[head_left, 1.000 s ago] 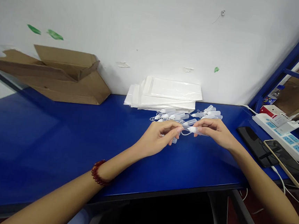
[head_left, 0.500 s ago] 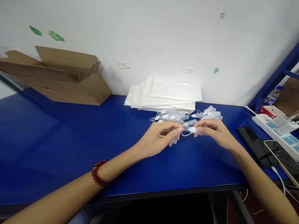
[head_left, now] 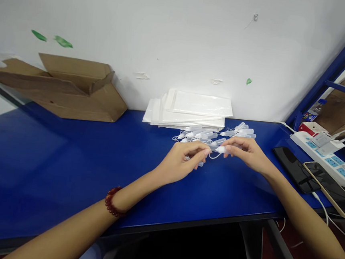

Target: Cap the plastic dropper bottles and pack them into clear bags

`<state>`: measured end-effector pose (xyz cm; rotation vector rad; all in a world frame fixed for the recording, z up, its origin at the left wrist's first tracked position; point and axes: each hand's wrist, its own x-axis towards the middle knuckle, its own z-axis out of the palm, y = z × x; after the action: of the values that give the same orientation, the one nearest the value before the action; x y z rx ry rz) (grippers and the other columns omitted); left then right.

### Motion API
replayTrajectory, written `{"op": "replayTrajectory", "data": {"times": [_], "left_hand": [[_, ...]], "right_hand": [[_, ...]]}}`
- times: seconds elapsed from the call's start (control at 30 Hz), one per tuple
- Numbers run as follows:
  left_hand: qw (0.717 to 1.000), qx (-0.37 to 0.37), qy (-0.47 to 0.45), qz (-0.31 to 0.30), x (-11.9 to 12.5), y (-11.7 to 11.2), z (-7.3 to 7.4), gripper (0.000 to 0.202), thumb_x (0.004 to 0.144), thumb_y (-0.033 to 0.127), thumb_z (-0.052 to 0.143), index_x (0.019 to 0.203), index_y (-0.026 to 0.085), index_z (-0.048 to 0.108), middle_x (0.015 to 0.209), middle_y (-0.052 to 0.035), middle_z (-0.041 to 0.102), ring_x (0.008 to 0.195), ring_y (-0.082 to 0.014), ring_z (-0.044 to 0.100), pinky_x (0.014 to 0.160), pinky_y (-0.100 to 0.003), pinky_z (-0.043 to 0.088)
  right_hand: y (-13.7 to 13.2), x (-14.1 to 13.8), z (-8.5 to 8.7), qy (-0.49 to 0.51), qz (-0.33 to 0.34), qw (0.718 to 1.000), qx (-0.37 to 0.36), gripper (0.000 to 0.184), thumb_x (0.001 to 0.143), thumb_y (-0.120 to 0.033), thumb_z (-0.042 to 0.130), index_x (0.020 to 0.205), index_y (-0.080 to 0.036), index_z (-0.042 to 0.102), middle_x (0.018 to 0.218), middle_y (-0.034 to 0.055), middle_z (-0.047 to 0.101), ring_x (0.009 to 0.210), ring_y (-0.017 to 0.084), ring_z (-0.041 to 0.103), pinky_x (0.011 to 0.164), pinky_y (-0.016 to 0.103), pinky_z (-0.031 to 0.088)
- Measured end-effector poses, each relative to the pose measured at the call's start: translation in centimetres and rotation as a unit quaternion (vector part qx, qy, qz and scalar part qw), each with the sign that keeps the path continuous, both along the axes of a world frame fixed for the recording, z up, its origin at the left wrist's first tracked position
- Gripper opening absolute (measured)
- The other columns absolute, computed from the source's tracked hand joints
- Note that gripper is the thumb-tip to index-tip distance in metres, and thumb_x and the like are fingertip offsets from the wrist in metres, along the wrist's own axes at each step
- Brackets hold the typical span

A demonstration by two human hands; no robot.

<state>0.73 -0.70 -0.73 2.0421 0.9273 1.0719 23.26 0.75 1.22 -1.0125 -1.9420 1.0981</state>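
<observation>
Here, just right of the frame's centre, your right hand (head_left: 245,152) pinched the white-capped dropper bottle (head_left: 221,149) between thumb and fingers, its long axis nearly sideways, cap end facing your left hand (head_left: 182,159), whose pinch looked nearly closed; whether it held anything, I couldn't tell.

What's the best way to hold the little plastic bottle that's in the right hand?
Probably by its body, from the right: the plastic bottle lies sideways, its white top pointing left toward the left hand. The right hand's fingers behind that top would keep clear of the looped strap. The body is mostly hidden.
</observation>
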Motion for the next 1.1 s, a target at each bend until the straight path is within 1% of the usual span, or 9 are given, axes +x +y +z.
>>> {"op": "replayTrajectory", "data": {"times": [0.27,0.47,0.53,0.63,0.8,0.93,1.1], "left_hand": [[1.0,0.012,0.012,0.002,-0.1,0.1,-0.4,0.025,0.094,0.032,0.054,0.085,0.015,0.068,0.065,-0.0007,0.064,0.047,-0.0084,0.056,0.046,-0.019,0.047],[0.999,0.035,0.029,0.004,-0.2,0.2,-0.4,0.024,0.094,0.031,0.053,0.084,0.015,0.067,0.065,-0.0005,0.065,0.047,-0.0086,0.056,0.044,-0.019,0.043],[0.998,0.049,0.031,0.004,-0.3,0.1,-0.3,0.023,0.095,0.03,0.052,0.085,0.015,0.067,0.064,-0.0003,0.065,0.047,-0.0086,0.056,0.044,-0.019,0.042],[0.996,0.08,0.045,0.002,-0.3,0.0,-0.2,0.023,0.095,0.027,0.052,0.08,0.015,0.065,0.064,-0.0002,0.065,0.047,-0.0085,0.055,0.046,-0.019,0.042],[0.991,0.116,0.07,-0.006,-0.2,-0.3,-0.1,0.023,0.094,0.023,0.05,0.077,0.017,0.063,0.066,0.0,0.067,0.049,-0.0087,0.054,0.047,-0.019,0.041],[0.99,0.107,0.085,-0.02,-0.2,-0.3,-0.2,0.023,0.093,0.022,0.049,0.077,0.017,0.064,0.07,-0.0013,0.069,0.051,-0.0095,0.055,0.05,-0.02,0.044],[0.991,0.092,0.093,-0.026,-0.2,-0.3,-0.4,0.024,0.093,0.024,0.048,0.076,0.016,0.064,0.065,0.0001,0.066,0.049,-0.0088,0.054,0.048,-0.019,0.042]], "right_hand": [[-0.1,-0.4,-0.4,-0.009,0.002,1.0,0.009,0.025,0.089,-0.039,0.057,0.094,-0.017,0.07,0.073,0.0023,0.068,0.065,0.013,0.056,0.064,0.029,0.044],[-0.6,-0.9,-0.7,-0.006,-0.011,1.0,0.022,0.025,0.091,-0.039,0.055,0.089,-0.018,0.068,0.074,0.002,0.068,0.068,0.014,0.057,0.065,0.029,0.044],[-0.9,-1.1,-0.7,-0.004,-0.018,1.0,0.024,0.024,0.091,-0.038,0.055,0.09,-0.018,0.068,0.074,0.0018,0.067,0.07,0.014,0.058,0.065,0.029,0.044],[-1.1,-1.2,-0.7,-0.007,-0.019,0.999,0.03,0.022,0.091,-0.036,0.055,0.091,-0.018,0.067,0.073,0.0014,0.067,0.07,0.014,0.058,0.065,0.028,0.043],[-1.1,-1.2,-0.7,-0.018,-0.01,0.999,0.046,0.022,0.09,-0.035,0.055,0.086,-0.018,0.067,0.074,0.0013,0.067,0.067,0.013,0.058,0.062,0.027,0.042],[-1.1,-1.2,-1.0,-0.018,0.0,0.998,0.052,0.021,0.09,-0.034,0.055,0.084,-0.018,0.067,0.073,0.0009,0.067,0.065,0.012,0.058,0.061,0.025,0.042],[-1.2,-1.4,-1.0,-0.006,0.011,0.999,0.045,0.02,0.089,-0.034,0.058,0.085,-0.017,0.067,0.073,0.0008,0.068,0.069,0.014,0.062,0.065,0.027,0.046]]}}
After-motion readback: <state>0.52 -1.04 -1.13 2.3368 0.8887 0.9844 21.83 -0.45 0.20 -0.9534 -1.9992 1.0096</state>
